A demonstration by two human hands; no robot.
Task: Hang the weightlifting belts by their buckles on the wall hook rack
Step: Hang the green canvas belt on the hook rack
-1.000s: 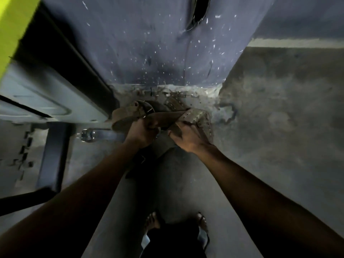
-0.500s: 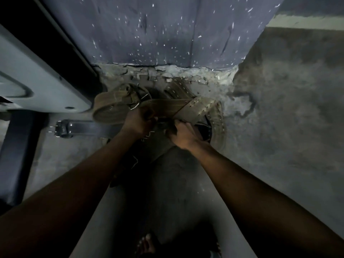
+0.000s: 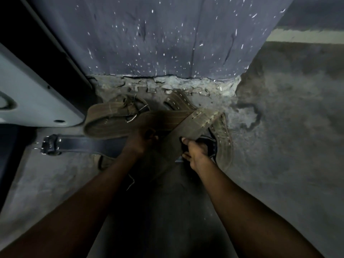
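Belts point(image 3: 111, 116) lie heaped on cracked concrete floor point(image 3: 288, 146) at base of blue speckled wall point(image 3: 158, 43); left hand point(image 3: 139, 146), right hand point(image 3: 197, 151) both grip tan belt point(image 3: 167, 120). Dim room.

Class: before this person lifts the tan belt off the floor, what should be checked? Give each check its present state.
1. Left hand grips the tan belt: ok.
2. Right hand holds the same belt: ok.
3. Metal buckle in a hand: not ok, it lies free.
4. Tan belt clear of the black belt: not ok, it overlaps it.
5. Hook rack in sight: not ok.
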